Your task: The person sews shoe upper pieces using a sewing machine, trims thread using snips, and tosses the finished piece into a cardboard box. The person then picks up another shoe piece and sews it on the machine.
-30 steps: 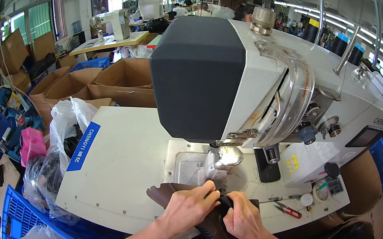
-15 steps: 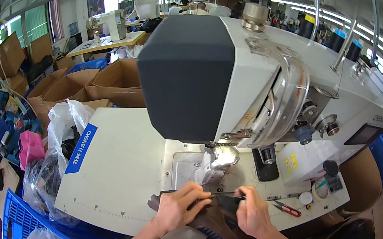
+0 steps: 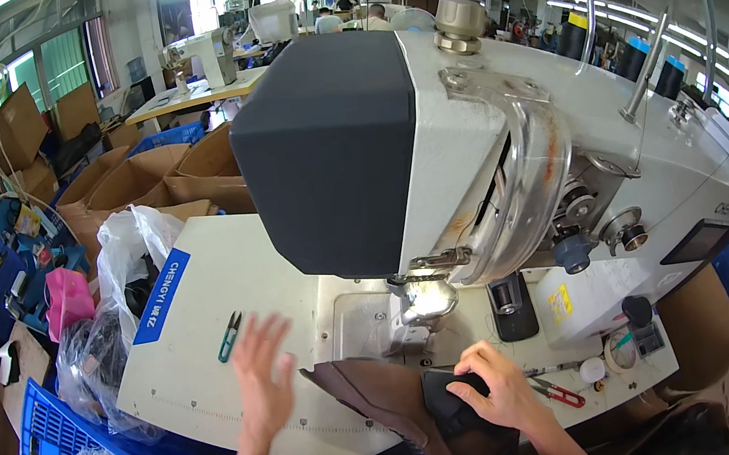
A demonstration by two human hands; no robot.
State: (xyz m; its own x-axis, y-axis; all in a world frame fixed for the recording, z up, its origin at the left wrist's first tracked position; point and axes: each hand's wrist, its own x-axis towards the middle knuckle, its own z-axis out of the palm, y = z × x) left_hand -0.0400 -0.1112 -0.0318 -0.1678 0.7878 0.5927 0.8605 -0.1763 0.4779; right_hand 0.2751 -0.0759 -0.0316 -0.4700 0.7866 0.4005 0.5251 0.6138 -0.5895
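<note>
My left hand (image 3: 265, 379) is lifted off the work, slightly blurred, its fingers stretched and holding nothing. Beside its fingertips, a pair of green thread snips (image 3: 230, 337) lies on the white machine table (image 3: 186, 373). A brown piece of material (image 3: 373, 395) with a black part (image 3: 446, 397) hangs over the front edge of that table. My right hand (image 3: 498, 388) pinches the black part between thumb and fingers. Just beyond the material stands the sewing machine (image 3: 425, 299), its needle area hard to make out. The material's lower end runs into shadow.
Red-handled snips (image 3: 561, 392) and a small white round container (image 3: 592, 370) lie right of my right hand. The machine's dark head cover (image 3: 329, 156) overhangs the table. A blue crate (image 3: 72, 440) and plastic bags (image 3: 124, 258) crowd the left; cardboard boxes (image 3: 135, 179) stand behind.
My left hand has let go of the material and moved left, opening. Green snips now show on the table there. My right hand stays on the black part, slightly further right and lower.
</note>
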